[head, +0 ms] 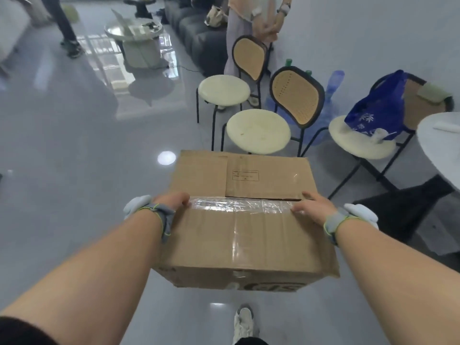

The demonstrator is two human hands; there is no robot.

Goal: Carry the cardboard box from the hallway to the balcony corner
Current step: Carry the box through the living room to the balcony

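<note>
Already lifted: cardboard box (245,220) hanging off floor at lower centre, left hand (171,201) and right hand (315,207) clamping opposite sides. Person walking past chairs (258,133); balcony corner not showing, so carry and set-down likely remaining.

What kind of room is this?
Probably a lounge or living room: a dark sofa, round side tables and cane-backed chairs on a shiny floor.
</note>
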